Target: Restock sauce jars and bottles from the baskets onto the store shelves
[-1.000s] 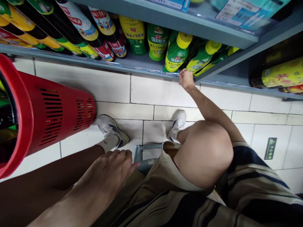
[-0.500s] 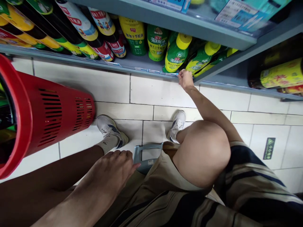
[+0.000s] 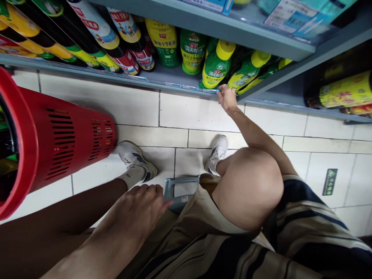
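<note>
My right hand [image 3: 228, 97] is at the front edge of the low shelf, its curled fingers touching the edge strip [image 3: 207, 91]. Just above it stands a green and yellow oyster sauce bottle [image 3: 216, 68] with a yellow cap. A similar bottle [image 3: 247, 73] leans to its right, close to my fingers. My left hand [image 3: 142, 205] hangs over my left leg with its fingers curled down and the thumb sticking out. Its fingertips are hidden, and no held thing shows in it.
A red slotted shopping basket [image 3: 66, 139] stands at the left with dark bottles inside. More sauce bottles [image 3: 162, 42] line the low shelf under an upper shelf board [image 3: 203, 27]. A blue-grey plastic stool [image 3: 177, 192] is under me. A divider [image 3: 279, 73] separates the bays.
The fingers of my right hand have shifted slightly at the shelf edge. My left hand, the bottles and the basket look nearly the same.
</note>
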The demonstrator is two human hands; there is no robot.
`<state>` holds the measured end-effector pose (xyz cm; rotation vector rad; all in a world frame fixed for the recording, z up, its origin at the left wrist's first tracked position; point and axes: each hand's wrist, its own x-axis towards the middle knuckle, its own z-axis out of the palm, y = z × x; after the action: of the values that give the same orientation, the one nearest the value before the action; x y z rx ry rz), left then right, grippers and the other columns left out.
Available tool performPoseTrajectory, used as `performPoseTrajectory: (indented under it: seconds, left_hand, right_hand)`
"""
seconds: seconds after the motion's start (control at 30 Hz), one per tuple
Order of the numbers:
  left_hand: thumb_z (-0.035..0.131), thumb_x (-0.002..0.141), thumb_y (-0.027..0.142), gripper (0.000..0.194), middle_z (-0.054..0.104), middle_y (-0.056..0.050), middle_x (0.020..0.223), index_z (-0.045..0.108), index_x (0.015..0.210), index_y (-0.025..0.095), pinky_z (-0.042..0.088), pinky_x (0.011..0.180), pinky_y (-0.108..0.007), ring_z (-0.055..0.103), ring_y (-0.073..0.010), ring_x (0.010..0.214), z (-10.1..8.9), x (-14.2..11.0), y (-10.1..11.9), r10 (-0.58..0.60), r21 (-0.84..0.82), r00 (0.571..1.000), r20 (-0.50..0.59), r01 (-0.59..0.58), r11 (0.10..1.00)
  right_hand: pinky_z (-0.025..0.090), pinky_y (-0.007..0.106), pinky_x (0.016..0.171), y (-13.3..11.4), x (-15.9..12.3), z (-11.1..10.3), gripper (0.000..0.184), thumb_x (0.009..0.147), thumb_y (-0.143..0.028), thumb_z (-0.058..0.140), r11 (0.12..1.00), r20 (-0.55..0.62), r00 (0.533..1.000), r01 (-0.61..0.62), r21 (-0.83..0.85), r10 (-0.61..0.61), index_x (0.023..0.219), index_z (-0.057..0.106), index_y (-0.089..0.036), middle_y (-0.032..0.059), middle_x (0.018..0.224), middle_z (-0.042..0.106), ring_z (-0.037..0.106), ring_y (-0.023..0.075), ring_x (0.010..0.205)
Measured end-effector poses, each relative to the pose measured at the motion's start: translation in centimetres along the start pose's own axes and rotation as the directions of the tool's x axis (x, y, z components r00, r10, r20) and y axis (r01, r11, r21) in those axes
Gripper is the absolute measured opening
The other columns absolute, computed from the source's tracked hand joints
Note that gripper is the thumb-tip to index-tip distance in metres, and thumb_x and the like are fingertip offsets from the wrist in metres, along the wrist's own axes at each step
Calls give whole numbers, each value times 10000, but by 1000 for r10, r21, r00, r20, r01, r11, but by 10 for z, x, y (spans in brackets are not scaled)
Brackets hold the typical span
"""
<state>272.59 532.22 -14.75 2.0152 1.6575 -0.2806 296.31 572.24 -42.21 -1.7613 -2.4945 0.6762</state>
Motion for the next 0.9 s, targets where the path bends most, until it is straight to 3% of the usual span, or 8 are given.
performPoseTrajectory:
  seconds: [0.1, 0.23, 0.4, 0.53, 0.77, 0.9]
  left_hand:
    - [757, 971, 360, 236, 749, -51, 716, 800, 839, 169, 531, 606, -402, 761, -267, 670, -2, 1, 1, 104, 119, 994, -8, -103, 988]
    - [759, 971, 359, 227, 738, -36, 714, 791, 836, 179, 555, 633, -407, 760, -263, 677, 1, -1, 0, 111, 139, 994, -8, -109, 984]
    - [843, 893, 363, 232, 722, -47, 698, 785, 823, 149, 546, 604, -404, 743, -268, 645, 4, -1, 1, 174, 200, 979, -104, -150, 968]
    - [840, 902, 364, 234, 699, -27, 669, 754, 792, 177, 530, 607, -381, 733, -252, 639, 5, -2, 0, 143, 182, 986, -91, -125, 975]
    - [717, 1005, 361, 238, 745, -61, 763, 782, 914, 152, 572, 648, -384, 750, -262, 713, 5, -7, -1, 137, 167, 990, -33, -130, 977]
    - [811, 942, 386, 241, 768, -85, 763, 821, 912, 146, 604, 670, -404, 762, -285, 724, 3, -5, 1, 42, 150, 999, 22, -45, 988]
  right_hand:
    - [553, 405, 1044, -3, -2, -3, 344, 1168, -334, 414, 1000, 30, 999, 23, -17, -22, 1347, 648, -155, 132, 1141, 746, 717, 258, 1140]
    - [536, 446, 1076, -3, -1, -5, 389, 1171, -342, 370, 999, 48, 999, 23, -40, -21, 1338, 668, -156, 155, 1180, 744, 700, 280, 1173]
    - [542, 438, 1040, 0, 2, -3, 362, 1157, -347, 411, 997, 11, 1000, 29, -67, -28, 1309, 692, -177, 116, 1123, 749, 701, 275, 1147]
    - [536, 412, 991, -3, 2, -4, 339, 1154, -351, 426, 993, 2, 1000, 7, -115, -6, 1255, 721, -216, 118, 1135, 756, 695, 275, 1123]
    - [495, 479, 1047, -16, 3, -10, 375, 1157, -332, 411, 950, 82, 997, 24, -311, 1, 1318, 690, -140, 212, 1263, 717, 671, 355, 1210]
    - [486, 495, 1075, -21, 2, -12, 418, 1159, -359, 374, 944, 107, 994, 21, -329, 15, 1374, 649, -129, 222, 1310, 690, 655, 368, 1259]
